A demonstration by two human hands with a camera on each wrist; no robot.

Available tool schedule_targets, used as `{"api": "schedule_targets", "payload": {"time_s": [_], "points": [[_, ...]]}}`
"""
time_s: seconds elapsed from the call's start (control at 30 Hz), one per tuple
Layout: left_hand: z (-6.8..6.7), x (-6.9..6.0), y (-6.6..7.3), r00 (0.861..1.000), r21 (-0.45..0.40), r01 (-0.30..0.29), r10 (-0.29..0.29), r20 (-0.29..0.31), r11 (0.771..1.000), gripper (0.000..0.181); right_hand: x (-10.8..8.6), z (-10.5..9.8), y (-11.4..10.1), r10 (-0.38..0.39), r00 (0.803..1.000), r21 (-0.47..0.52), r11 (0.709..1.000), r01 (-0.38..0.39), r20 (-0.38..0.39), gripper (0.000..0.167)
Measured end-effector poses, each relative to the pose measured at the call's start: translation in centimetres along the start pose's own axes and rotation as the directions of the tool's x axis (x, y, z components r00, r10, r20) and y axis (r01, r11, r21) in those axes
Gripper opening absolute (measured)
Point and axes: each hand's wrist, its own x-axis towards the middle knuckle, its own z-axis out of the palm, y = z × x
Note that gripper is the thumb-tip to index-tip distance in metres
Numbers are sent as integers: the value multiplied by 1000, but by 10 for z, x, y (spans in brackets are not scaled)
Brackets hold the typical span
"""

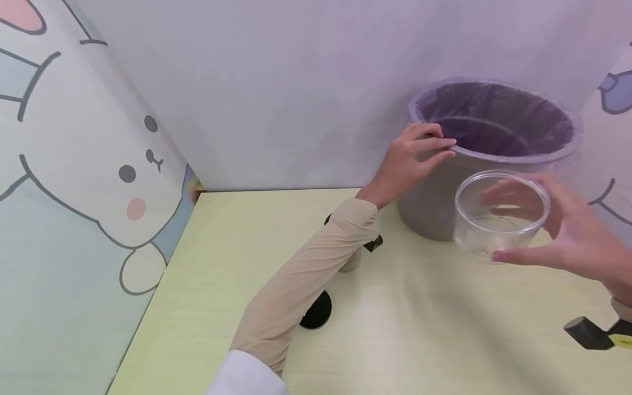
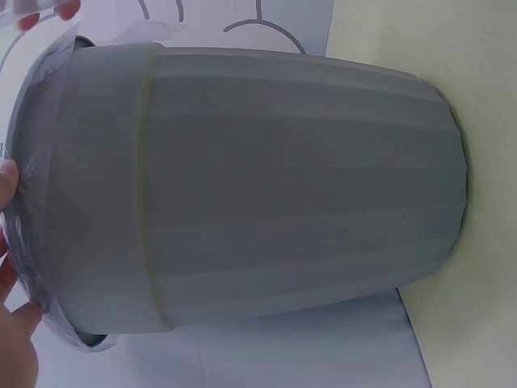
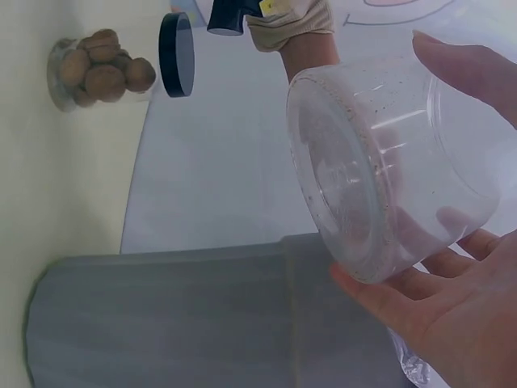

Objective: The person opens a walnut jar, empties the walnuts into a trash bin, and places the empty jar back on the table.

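A clear round container (image 1: 498, 219) is held in my right hand (image 1: 568, 236), thumb on one side and fingers on the other, in front of the bin and over the table. Small specks cling to the container (image 3: 388, 162) near its base in the right wrist view. My left hand (image 1: 412, 153) pinches the near left part of the rim of a grey bin (image 1: 434, 203) lined with a thin purple-tinted bag (image 1: 494, 120). In the left wrist view, fingers of the left hand (image 2: 16, 339) lie at the rim of the bin (image 2: 266, 186).
On the pale table (image 1: 237, 247), partly behind my left sleeve, is a black round lid (image 1: 317, 311). The right wrist view shows a clear jar of round brown nuts (image 3: 105, 81) and a black-lidded item (image 3: 176, 55). Walls stand behind and at both sides.
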Motion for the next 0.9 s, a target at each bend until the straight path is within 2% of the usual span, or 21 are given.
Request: {"api": "schedule_targets", "payload": {"time_s": [0.13,0.3,0.47,0.9], "points": [[-1,1,1,999,-9,26,-26,20,1000,24,1,4,3,-3,1000,13,1000,3,5,101],[-2,2,1,999,13,29,-29,35,1000,24,3,11,6,-39,999,43,998,38,6,101],[-2,2,1,999,30,27,-28,34,999,23,3,17,7,-46,999,32,998,46,10,100],[-2,0,1,999,7,25,-25,28,1000,23,5,32,9,-93,995,58,994,92,19,101]]}}
